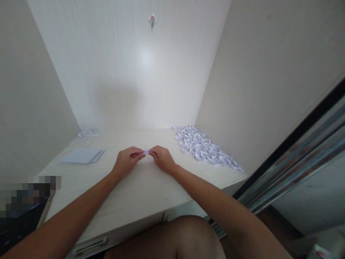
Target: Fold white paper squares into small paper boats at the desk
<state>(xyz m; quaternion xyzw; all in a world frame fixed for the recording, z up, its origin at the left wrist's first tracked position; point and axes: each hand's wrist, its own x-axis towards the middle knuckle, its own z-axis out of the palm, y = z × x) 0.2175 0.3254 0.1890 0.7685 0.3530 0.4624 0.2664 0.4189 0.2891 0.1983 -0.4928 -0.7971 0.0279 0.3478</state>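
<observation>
Between my two hands, just above the middle of the white tabletop (pixel 129 198), is a small folded piece of white paper (pixel 146 151). My left hand (pixel 129 157) pinches its left end between thumb and fingers. On the other end, my right hand (pixel 161 158) has its fingertips closed in a pinch. Most of the paper's ends are covered by my fingers, so its full shape cannot be made out. To the left lies a stack of white paper sheets (pixel 81 156). A large heap of folded white paper pieces (pixel 199 146) spreads along the right side.
Several white paper strips (pixel 90 133) lie in the back left corner. White panels wall in the table at the back and sides, with a small hook (pixel 152 21) high on the back panel. A drawer handle (pixel 90 246) shows below the front edge, near my knee (pixel 188 233).
</observation>
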